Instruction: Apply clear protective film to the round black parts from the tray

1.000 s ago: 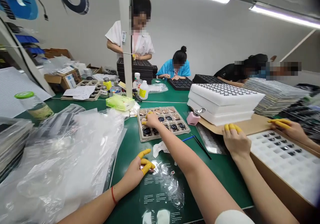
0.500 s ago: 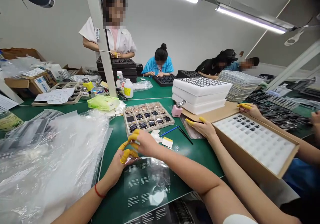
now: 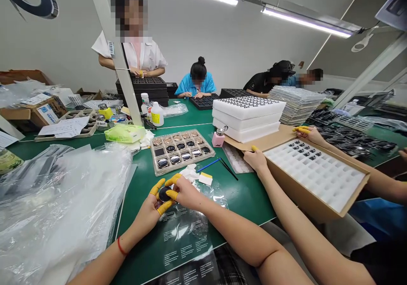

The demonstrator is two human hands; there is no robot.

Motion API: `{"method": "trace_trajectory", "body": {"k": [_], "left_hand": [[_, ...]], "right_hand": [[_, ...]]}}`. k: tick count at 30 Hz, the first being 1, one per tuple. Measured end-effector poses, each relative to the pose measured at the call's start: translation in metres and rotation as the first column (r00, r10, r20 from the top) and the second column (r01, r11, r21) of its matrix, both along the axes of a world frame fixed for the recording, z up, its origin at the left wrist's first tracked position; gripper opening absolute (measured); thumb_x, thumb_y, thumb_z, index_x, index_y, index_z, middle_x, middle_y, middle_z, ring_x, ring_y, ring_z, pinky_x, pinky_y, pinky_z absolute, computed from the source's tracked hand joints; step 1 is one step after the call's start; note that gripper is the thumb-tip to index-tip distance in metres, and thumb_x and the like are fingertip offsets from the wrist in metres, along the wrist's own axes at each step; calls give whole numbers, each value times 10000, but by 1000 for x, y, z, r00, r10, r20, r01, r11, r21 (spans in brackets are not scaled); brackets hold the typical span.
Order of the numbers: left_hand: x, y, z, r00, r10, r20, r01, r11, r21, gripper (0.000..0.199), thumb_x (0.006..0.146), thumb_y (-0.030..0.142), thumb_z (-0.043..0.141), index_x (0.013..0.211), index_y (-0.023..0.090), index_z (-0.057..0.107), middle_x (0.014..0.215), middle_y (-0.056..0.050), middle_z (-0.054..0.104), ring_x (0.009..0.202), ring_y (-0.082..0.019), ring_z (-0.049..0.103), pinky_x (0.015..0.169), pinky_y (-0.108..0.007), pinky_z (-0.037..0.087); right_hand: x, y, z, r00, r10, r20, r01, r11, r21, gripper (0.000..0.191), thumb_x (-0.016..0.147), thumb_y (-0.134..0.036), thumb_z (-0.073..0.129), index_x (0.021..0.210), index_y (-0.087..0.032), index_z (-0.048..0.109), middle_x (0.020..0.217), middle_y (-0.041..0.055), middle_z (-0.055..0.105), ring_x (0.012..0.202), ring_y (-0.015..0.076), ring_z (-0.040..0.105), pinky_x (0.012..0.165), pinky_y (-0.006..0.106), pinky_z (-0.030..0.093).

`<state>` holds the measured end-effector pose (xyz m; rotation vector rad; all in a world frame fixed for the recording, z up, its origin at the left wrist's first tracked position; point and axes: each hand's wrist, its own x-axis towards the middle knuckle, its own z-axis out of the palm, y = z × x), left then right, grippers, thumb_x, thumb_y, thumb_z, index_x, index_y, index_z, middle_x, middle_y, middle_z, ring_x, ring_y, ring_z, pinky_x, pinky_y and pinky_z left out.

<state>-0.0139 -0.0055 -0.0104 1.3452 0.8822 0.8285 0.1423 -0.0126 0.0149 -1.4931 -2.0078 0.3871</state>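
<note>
Between my two hands is a round black disc (image 3: 164, 194), much like a watch face, turned toward me. My left hand (image 3: 149, 206) grips its edge from the left with fingertips in yellow finger cots. From the right, my right hand (image 3: 188, 193) pinches the same disc, its cotted thumb lying over the front. Just beyond my hands is a clear plastic tray (image 3: 154, 160) holding rows of round pieces, some black and some copper-coloured. Under my hands lie transparent film sheets (image 3: 178, 234) with printed white text. White tissue (image 3: 190, 173) lies crumpled near my right fingers.
A white-and-yellow block (image 3: 205, 179), a blue stick (image 3: 208, 165) and black tweezers (image 3: 229, 169) lie right of the tray. A pink bottle (image 3: 218, 137) stands by white foam trays (image 3: 246, 125). Plastic bags (image 3: 63, 208) cover the left. A co-worker's hands hold a carton (image 3: 318, 192) at right.
The disc, mostly hidden between my fingers before, now shows its black face. My hands have spread slightly around it. The co-worker's nearer hand has moved onto the carton's edge. The view has shifted a little.
</note>
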Motion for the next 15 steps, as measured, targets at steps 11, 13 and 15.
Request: {"method": "trace_trajectory", "body": {"k": [11, 13, 15], "left_hand": [[-4, 1, 10, 998, -58, -22, 54, 984, -168, 630, 659, 315, 750, 1193, 205, 433, 965, -35, 664, 848, -192, 666, 855, -357, 510], [-8, 2, 11, 998, -69, -17, 64, 978, -197, 643, 657, 312, 755, 1193, 207, 415, 951, -26, 659, 846, -185, 669, 876, -359, 503], [-10, 2, 12, 997, -82, -10, 78, 975, -209, 649, 658, 308, 756, 1193, 211, 401, 948, -22, 656, 851, -183, 671, 883, -357, 501]], "right_hand": [[31, -3, 13, 975, -62, 213, 63, 998, 5, 183, 768, -113, 536, 789, -268, 630, 734, -34, 686, 634, 127, 617, 541, 235, 443], [37, 4, 3, 936, -124, 331, 137, 990, -16, 159, 666, -87, 618, 707, -241, 627, 655, -12, 668, 594, 159, 613, 510, 257, 425], [42, 10, -5, 910, -168, 380, 186, 983, -10, 168, 584, -67, 663, 648, -215, 617, 643, 20, 660, 616, 199, 618, 522, 281, 425]]}}
